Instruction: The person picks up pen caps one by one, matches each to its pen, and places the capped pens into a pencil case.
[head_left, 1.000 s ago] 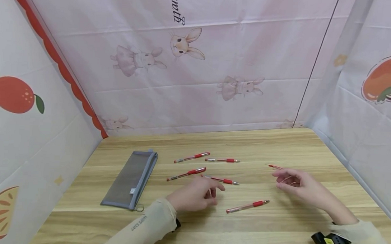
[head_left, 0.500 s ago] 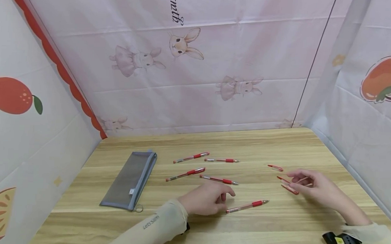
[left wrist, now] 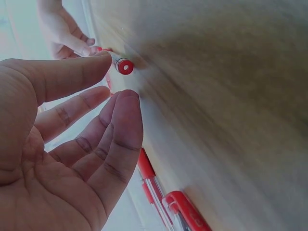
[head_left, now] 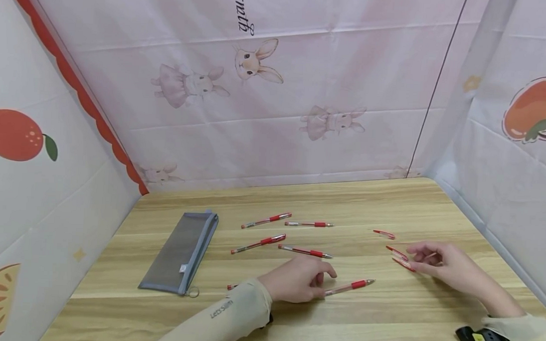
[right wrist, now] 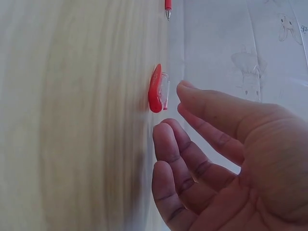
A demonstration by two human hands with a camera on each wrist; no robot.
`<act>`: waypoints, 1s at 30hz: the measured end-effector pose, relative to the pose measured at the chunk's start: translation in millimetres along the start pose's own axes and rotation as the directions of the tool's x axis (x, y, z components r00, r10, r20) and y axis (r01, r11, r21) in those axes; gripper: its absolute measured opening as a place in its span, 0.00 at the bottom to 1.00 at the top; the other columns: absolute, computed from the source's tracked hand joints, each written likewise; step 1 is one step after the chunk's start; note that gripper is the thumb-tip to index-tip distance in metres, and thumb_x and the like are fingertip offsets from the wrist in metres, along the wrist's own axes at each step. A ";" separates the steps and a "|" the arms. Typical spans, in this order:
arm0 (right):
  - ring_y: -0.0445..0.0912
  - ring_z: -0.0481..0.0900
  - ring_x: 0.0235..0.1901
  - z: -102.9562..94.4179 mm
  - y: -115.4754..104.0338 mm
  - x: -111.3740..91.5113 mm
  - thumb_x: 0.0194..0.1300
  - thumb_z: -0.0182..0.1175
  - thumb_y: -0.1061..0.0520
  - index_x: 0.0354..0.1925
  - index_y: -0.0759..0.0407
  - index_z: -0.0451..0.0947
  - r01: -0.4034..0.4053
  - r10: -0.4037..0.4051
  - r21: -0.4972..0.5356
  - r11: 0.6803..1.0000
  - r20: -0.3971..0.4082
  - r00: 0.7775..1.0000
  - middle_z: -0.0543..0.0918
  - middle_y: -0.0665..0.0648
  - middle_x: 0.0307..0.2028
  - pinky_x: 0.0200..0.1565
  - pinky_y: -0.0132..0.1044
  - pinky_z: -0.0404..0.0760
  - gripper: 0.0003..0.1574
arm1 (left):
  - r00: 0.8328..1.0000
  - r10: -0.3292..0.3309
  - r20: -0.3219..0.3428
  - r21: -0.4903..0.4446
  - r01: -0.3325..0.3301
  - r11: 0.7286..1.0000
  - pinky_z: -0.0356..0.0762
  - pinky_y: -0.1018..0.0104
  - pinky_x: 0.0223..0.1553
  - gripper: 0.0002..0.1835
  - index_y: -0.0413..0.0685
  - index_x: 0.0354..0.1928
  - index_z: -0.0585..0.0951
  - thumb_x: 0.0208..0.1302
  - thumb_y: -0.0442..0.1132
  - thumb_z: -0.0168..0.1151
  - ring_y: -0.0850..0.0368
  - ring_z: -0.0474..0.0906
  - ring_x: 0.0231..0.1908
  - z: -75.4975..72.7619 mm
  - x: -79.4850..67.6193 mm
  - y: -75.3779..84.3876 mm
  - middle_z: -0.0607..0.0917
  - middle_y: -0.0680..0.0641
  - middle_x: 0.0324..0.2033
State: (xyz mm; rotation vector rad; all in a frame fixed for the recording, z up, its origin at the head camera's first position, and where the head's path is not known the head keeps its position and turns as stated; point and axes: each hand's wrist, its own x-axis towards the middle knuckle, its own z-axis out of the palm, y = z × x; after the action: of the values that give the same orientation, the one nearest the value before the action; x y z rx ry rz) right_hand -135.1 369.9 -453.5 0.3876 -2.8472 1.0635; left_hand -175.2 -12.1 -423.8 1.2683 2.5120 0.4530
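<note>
My left hand (head_left: 296, 279) is low over the table, its thumb at the back end of an uncapped red gel pen (head_left: 350, 287). In the left wrist view its fingers are loosely bent with a gap between thumb and fingertips, and the pen's red end plug (left wrist: 125, 66) shows just beyond the thumb. At the right, my right hand (head_left: 448, 264) has relaxed fingers beside two red pen caps, the upper cap (head_left: 396, 253) and the lower cap (head_left: 403, 264). A third cap (head_left: 383, 234) lies farther back. In the right wrist view, a red cap (right wrist: 156, 89) lies beyond the parted fingertips.
Two uncapped pens, the rear pen (head_left: 309, 224) and the front pen (head_left: 305, 251), lie mid-table. Left of them are two capped pens, one behind (head_left: 266, 220) and one in front (head_left: 259, 244). Another pen's end (head_left: 232, 287) peeks from under my sleeve. A grey mesh zip pouch (head_left: 173, 252) lies left.
My left hand has moved right to the uncapped pen's end, uncovering a pen end behind the sleeve. My right hand has shifted right, and two caps now lie in view beside it.
</note>
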 end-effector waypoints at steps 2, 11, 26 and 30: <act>0.29 0.79 0.34 0.9 1.9 -0.5 0.66 0.75 0.61 0.52 0.63 0.87 0.019 -0.019 0.000 1.000 -0.008 1.000 0.88 0.48 0.38 0.37 0.29 0.81 0.17 | 1.000 -0.003 0.002 0.000 0.003 1.000 0.75 0.78 0.41 0.19 0.56 0.61 0.85 0.70 0.41 0.74 0.71 0.75 0.32 0.5 1.1 0.7 0.84 0.60 0.35; 0.30 0.78 0.32 4.3 6.6 -2.8 0.63 0.76 0.64 0.48 0.62 0.88 0.051 -0.051 0.022 0.998 0.003 0.999 0.85 0.44 0.35 0.34 0.28 0.79 0.14 | 1.000 -0.011 0.027 -0.005 0.011 1.000 0.74 0.79 0.40 0.19 0.58 0.60 0.86 0.69 0.40 0.75 0.70 0.74 0.32 2.4 6.0 4.8 0.82 0.61 0.34; 0.31 0.77 0.32 3.0 -4.2 -1.7 0.65 0.77 0.57 0.48 0.60 0.87 -0.047 0.047 0.001 0.999 0.077 0.996 0.85 0.48 0.35 0.35 0.29 0.79 0.15 | 0.998 -0.038 0.049 -0.014 0.039 0.999 0.73 0.78 0.40 0.11 0.59 0.50 0.89 0.67 0.39 0.77 0.69 0.73 0.34 2.6 9.0 9.9 0.81 0.60 0.34; 0.31 0.76 0.32 3.2 -5.9 -1.0 0.64 0.77 0.58 0.47 0.60 0.87 -0.053 0.052 0.010 0.999 0.080 0.995 0.85 0.49 0.35 0.35 0.30 0.79 0.15 | 0.998 -0.041 0.050 -0.014 0.042 0.999 0.73 0.78 0.40 0.10 0.58 0.48 0.90 0.68 0.38 0.76 0.69 0.73 0.34 1.8 8.7 11.4 0.82 0.60 0.33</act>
State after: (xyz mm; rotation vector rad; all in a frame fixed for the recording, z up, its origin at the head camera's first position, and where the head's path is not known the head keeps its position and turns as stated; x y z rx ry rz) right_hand -132.6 363.7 -452.3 0.3667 -2.9374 1.0991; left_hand -171.2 1.7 -421.8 1.2051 2.4838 0.4246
